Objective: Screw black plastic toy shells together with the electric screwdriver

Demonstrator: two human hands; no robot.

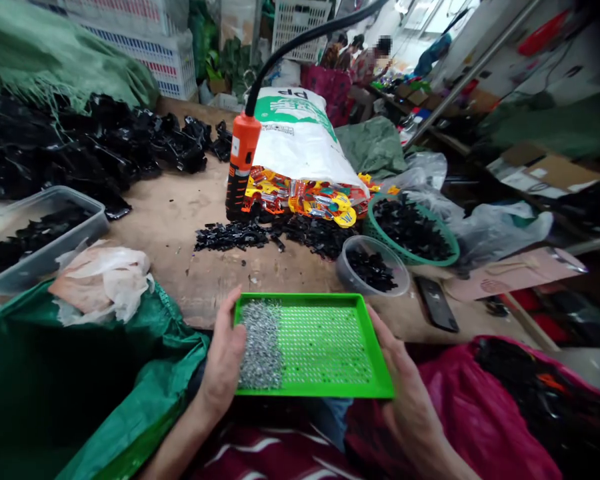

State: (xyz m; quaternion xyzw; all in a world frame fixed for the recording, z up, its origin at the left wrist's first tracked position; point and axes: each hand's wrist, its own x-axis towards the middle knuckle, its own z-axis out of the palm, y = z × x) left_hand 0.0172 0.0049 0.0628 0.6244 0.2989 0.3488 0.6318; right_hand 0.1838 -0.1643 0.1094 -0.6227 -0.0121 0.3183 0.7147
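Observation:
A bright green perforated tray (325, 347) is held between my two hands, over my lap at the table's front edge. My left hand (225, 357) grips its left end, thumb over the rim. Around the right end my right hand (403, 367) is closed, its fingers partly hidden beneath. Small silvery metal pieces (261, 347), too small to name, lie heaped against the tray's left side. Rows of holes show across the rest, with a few dark specks. Beyond the tray, small black plastic parts (235, 235) lie in a loose pile on the table (180, 220).
An orange-and-black screwdriver (243, 160) hangs from a black cable. Behind it, a white sack (300, 143) spills colourful parts. A clear tub (347, 267), green basket (453, 250) and phone (436, 303) are at right. Green (175, 347) and magenta sacks (460, 393) flank me. People sit far back.

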